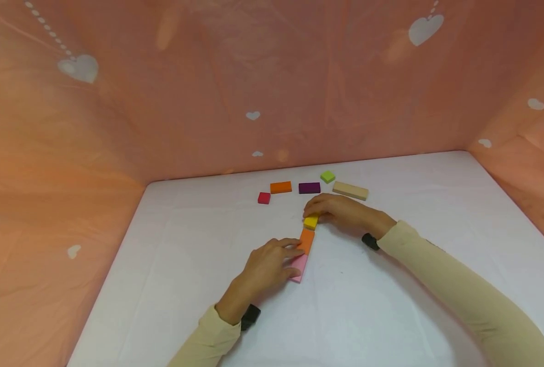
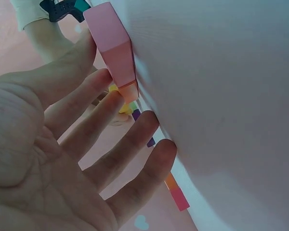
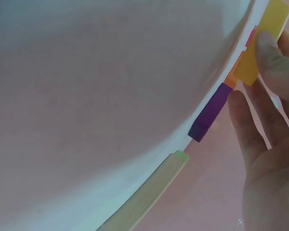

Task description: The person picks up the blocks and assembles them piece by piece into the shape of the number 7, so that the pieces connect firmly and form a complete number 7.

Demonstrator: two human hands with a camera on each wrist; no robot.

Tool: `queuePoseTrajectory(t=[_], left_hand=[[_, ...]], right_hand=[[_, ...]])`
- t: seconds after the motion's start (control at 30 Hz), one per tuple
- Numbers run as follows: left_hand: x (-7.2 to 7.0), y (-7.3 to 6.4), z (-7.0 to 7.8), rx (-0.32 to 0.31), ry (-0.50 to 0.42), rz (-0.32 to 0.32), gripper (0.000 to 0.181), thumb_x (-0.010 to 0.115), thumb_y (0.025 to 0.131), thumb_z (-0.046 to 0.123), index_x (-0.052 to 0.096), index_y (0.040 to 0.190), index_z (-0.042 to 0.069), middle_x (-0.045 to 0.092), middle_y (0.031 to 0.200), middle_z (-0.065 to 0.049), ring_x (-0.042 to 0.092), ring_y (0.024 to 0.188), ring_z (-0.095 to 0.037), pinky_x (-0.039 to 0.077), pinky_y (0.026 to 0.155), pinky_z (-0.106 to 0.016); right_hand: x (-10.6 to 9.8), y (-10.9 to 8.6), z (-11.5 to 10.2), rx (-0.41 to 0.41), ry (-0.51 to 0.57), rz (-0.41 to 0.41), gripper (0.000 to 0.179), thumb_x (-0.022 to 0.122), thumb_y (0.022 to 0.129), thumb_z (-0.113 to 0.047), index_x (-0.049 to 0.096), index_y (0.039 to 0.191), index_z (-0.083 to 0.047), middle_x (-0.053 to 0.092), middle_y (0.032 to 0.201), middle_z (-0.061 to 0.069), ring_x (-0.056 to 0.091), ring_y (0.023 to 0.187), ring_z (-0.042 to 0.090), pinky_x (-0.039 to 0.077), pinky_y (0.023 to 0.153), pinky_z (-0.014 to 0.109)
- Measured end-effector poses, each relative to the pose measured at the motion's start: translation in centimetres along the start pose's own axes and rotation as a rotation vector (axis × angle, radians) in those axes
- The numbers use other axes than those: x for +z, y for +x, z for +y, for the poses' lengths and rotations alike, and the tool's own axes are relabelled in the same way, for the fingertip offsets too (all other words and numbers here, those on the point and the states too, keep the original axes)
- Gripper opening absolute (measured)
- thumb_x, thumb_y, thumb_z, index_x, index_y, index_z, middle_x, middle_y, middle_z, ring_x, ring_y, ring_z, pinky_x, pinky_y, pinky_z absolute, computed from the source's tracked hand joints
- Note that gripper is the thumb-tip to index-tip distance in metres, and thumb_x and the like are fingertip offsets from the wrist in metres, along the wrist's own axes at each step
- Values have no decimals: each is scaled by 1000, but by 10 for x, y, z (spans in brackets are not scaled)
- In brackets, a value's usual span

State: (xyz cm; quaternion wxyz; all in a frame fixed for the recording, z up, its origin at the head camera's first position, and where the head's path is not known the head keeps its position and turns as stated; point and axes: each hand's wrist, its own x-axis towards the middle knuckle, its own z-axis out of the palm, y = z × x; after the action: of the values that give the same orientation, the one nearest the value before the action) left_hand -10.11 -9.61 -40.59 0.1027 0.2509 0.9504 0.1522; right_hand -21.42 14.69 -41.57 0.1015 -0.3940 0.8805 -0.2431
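A pink block (image 1: 299,267) and an orange block (image 1: 305,241) lie end to end in a line on the white table. My left hand (image 1: 268,267) rests along their left side, fingers spread and fairly straight; in the left wrist view its thumb touches the pink block (image 2: 111,41). At the far end of the line, my right hand (image 1: 341,210) pinches a yellow block (image 1: 310,221) between thumb and fingers. The right wrist view shows the thumb against the flat face of this yellow block (image 3: 266,41).
Beyond the hands, a red block (image 1: 264,198), a second orange block (image 1: 280,187), a purple block (image 1: 309,188), a lime green block (image 1: 327,176) and a long beige block (image 1: 350,190) lie scattered. A pink cloth wall (image 1: 299,76) rises behind the table.
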Motion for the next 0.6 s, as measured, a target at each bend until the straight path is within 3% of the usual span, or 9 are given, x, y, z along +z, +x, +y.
queuePoseTrajectory(t=[0.33,0.6], left_hand=[[1,0,0,9,4,4,48,78,85,35,67,131,26,58,144,9,59,119,-19,57,87,-37],[2,-1,2,5,-1,12,47,77,86,35,68,130,25,58,144,8,59,120,-20,57,86,-39]], right_hand=[[4,2,-3,-31,-36,-29,30,64,96,-12,70,124,-23,65,128,-4,56,128,19,46,110,40],[7,3,-2,1,-44,-45,31,64,97,-13,70,124,-27,64,129,-6,55,129,18,46,111,39]])
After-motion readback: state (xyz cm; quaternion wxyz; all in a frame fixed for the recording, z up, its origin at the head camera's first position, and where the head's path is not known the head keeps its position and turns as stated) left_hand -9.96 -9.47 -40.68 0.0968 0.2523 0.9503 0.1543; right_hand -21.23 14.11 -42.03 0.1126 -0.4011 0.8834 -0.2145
